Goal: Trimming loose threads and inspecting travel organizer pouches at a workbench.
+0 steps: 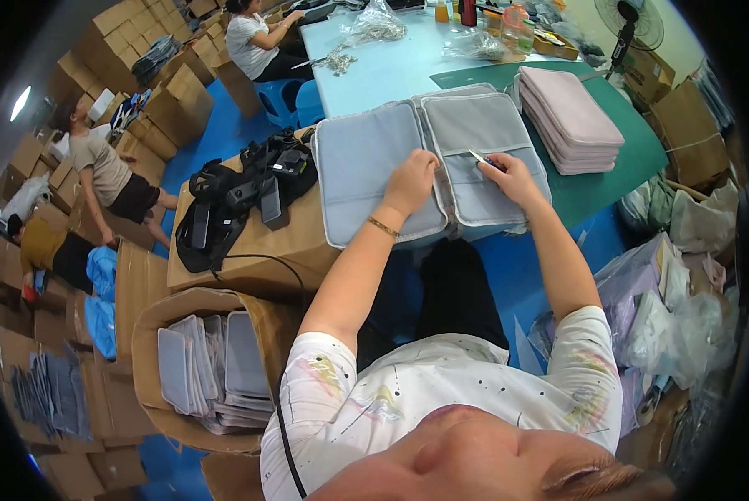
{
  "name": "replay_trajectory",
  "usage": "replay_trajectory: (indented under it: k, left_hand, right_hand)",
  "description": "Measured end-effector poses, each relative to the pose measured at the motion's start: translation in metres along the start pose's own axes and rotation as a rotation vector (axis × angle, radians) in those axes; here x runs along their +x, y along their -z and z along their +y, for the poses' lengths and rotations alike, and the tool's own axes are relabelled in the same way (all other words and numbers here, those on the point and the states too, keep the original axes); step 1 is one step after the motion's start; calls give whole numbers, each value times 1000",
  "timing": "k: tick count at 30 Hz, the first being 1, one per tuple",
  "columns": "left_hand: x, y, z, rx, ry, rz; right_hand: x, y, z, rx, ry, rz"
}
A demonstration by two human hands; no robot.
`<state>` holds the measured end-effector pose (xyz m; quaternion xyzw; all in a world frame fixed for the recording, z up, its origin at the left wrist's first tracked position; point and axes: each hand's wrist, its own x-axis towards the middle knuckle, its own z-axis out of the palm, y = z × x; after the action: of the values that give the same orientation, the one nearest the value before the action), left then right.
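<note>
An opened grey-blue fabric case (374,154) lies in front of me, its two zip-edged panels spread flat on either side of a middle fold. The right panel has a grey pocket across it. My left hand (411,182) rests on the left panel, fingers pinched together at the edge by the fold; the fingertips are partly hidden. Over the right panel, my right hand (514,179) is closed around a small pair of thread snips (479,158), with the pale blade pointing up and left. To the right sits a stack of pink fabric cases (571,117).
A green mat (616,171) covers this end of the light-blue table (332,96). At my left, black straps and devices (249,196) lie on a cardboard box. An open carton (153,334) holds several grey cases. Plastic bags (675,326) crowd the right. Several people work farther left.
</note>
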<state>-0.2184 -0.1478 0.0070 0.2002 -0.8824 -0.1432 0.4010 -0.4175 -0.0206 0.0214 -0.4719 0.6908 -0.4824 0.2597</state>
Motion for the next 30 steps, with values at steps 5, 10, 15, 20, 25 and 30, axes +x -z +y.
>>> replay_trajectory:
  k: [5,10,15,20,25,30]
  left_hand:
    - [5,10,-9,-442,151,-139]
    - [1,9,-13,-542,180,-176]
    - [2,4,-21,-629,291,-220]
    - [2,2,-26,-653,266,-220]
    - [1,2,-27,-630,242,-197]
    - [2,3,-26,-591,236,-194]
  right_hand:
    - [-1,-1,-5,-114,30,-5]
    - [-6,-2,-16,-72,-48,-17]
    - [-6,-5,-29,-458,200,46]
    - [-14,-9,-61,-778,253,23]
    - [-18,-16,-78,-994,314,-96]
    - [-18,-30,-81,-1166,441,-74]
